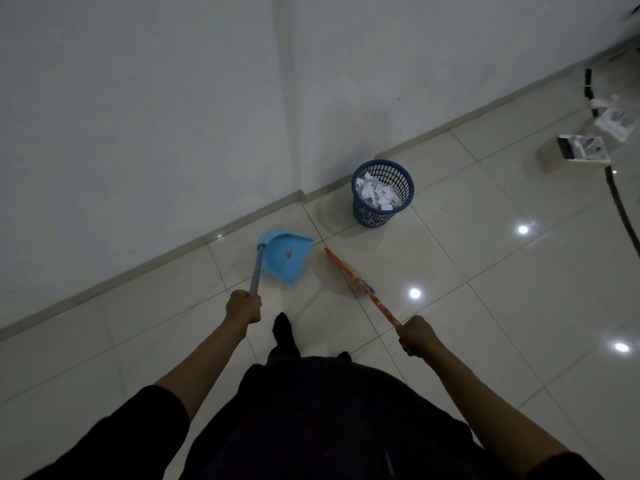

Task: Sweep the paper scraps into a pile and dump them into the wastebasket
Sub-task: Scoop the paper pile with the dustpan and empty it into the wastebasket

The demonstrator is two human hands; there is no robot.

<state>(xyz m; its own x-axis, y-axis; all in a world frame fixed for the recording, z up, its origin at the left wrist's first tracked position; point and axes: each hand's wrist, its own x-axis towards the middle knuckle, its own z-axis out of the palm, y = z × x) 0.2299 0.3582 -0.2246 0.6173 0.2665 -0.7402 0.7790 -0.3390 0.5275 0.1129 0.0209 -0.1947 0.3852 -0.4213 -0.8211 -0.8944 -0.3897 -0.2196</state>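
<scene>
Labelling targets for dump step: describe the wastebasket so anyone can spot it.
Follow the white wall's baseboard toward the tiled floor; just in front of it stands a round dark-blue plastic mesh wastebasket. Unlike the light-blue dustpan nearby, it is upright and holds white paper scraps.

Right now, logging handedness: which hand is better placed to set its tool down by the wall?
Left hand, probably: its light blue plastic dustpan already sits beside the white wall's baseboard.

Dim, bluish cast; ceiling-light glare spots on glossy floor (485,258); wide-angle bending, blur at edges.
</scene>
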